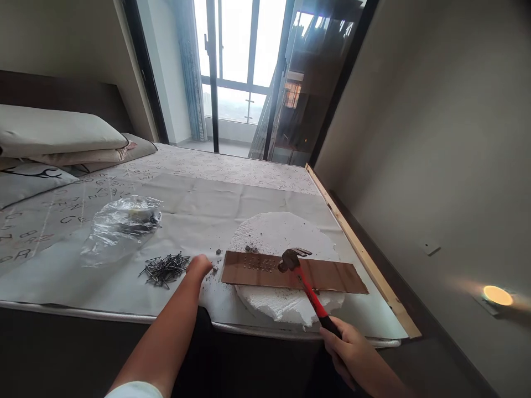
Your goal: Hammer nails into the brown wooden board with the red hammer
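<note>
Gripping a hammer (pixel 312 296), the right hand (pixel 347 344) clears the edge of the board (pixel 327 275).

Pale sheet (pixel 199 204) on bed (pixel 232 166): nails (pixel 166 269), bag (pixel 120 226), foam disc (pixel 286 232).

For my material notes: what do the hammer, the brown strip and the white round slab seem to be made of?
Hammer: dark metal head, showing dull highlights; handle perhaps rubber or plastic, judging by bright red colouring.
Brown strip: perhaps wood or cardboard, smooth with faint sheen.
White round slab: likely polystyrene foam; matte, grainy, crumbling at edges.
</note>
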Demonstrator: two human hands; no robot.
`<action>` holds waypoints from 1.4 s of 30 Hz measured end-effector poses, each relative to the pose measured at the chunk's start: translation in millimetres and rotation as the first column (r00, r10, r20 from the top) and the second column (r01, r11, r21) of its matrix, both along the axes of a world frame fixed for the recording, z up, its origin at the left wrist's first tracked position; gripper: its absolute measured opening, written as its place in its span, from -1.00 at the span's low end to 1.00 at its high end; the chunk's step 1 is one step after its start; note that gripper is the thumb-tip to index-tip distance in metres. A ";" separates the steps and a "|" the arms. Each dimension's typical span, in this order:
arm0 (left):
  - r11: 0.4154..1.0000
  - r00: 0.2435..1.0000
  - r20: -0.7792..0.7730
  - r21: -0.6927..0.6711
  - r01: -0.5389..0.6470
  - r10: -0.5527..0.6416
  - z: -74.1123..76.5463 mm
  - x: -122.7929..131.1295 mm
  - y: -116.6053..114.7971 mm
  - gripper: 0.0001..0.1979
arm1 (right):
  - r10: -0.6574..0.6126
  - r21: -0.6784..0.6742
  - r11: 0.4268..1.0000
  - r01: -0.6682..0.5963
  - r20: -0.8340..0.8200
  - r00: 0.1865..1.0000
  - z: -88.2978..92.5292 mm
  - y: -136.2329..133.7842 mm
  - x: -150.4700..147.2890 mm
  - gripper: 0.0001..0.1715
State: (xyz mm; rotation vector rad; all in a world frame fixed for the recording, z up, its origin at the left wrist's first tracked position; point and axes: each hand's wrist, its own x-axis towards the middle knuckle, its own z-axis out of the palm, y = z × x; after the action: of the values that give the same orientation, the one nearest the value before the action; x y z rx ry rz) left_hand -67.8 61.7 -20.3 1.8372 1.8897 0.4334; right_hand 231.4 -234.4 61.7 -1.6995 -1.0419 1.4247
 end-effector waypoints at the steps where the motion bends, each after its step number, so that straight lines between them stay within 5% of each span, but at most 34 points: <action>1: 0.999 1.000 0.001 0.036 -0.018 0.018 6.9 2.1 -1.7 -0.90 | -0.001 -0.005 1.000 0.001 -0.002 1.000 1.0 -1.0 1.5 -0.49; 5: 0.927 0.957 0.281 0.373 -0.045 -0.066 34.8 38.9 -26.8 -0.78 | -0.012 -0.017 1.000 0.011 -0.015 1.000 3.8 -3.6 6.7 -0.50; 7: 0.913 0.898 0.395 0.408 0.019 -0.196 40.3 71.3 -46.8 -0.76 | -0.019 -0.005 1.000 0.019 -0.016 1.000 4.0 -3.5 7.9 -0.52; 10: 0.872 0.824 0.371 0.408 0.269 -0.428 33.5 119.3 -71.8 -0.87 | -0.027 0.012 1.000 0.027 -0.001 1.000 3.2 -2.6 8.5 -0.54; 14: 0.837 0.808 0.311 0.411 0.361 -0.501 15.0 152.3 -81.2 -0.91 | -0.006 0.000 1.000 0.006 -0.008 1.000 2.4 -2.2 9.0 -0.53; 19: 0.839 0.821 0.289 0.411 0.357 -0.492 5.9 153.0 -77.5 -0.92 | 0.013 0.014 1.000 -0.013 -0.018 1.000 5.4 -3.3 8.8 -0.56; 32: 0.830 0.814 0.284 0.414 0.373 -0.507 9.7 153.6 -80.7 -0.88 | 0.012 0.008 1.000 -0.012 -0.040 0.999 12.8 -4.3 9.6 -0.53; 42: 0.812 0.786 0.295 0.423 0.402 -0.543 4.3 154.3 -79.4 -0.88 | 0.091 0.035 0.995 -0.094 0.066 0.994 37.3 8.1 10.6 -0.54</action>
State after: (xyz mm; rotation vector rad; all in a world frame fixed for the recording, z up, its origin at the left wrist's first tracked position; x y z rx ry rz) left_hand 86.5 -17.8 -16.0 2.1517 1.0549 0.9172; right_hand 242.0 -226.3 99.0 -1.6995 -1.1898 1.4066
